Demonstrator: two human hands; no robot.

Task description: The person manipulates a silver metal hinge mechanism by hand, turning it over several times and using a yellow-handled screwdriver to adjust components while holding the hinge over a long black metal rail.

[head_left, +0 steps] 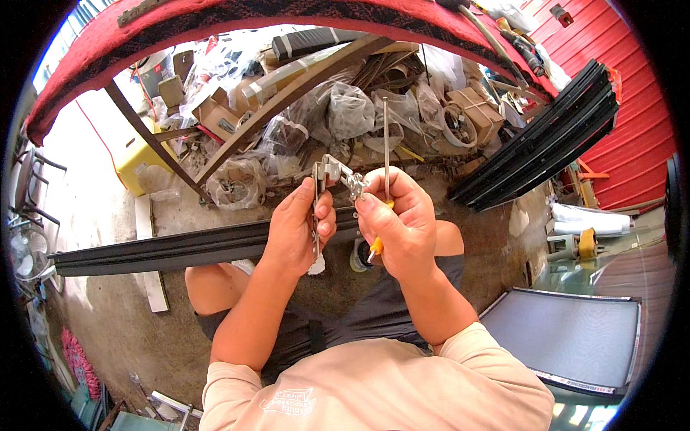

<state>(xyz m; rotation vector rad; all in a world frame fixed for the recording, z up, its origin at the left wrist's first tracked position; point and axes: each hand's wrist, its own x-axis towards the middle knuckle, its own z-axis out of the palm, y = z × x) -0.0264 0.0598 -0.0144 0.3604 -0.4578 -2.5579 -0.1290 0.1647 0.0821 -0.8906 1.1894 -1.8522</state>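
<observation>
A silvery jointed metal hinge is held up between my hands, in front of my knees. My left hand is closed around its long flat plate, which stands upright between thumb and fingers. The folded arm of the hinge reaches right, where the thumb and forefinger of my right hand pinch its end. A screwdriver also sits in my right hand, shaft pointing up and yellow handle showing below the fingers. Its tip touches nothing. Behind both hands, a long black metal profile runs across from the left; my hands partly cover it.
A workbench with a red cloth top arches across the far side, with bags, cartons and scrap piled underneath. Black profiles lean at the right. A framed mesh screen lies at the near right. A yellow stool stands left.
</observation>
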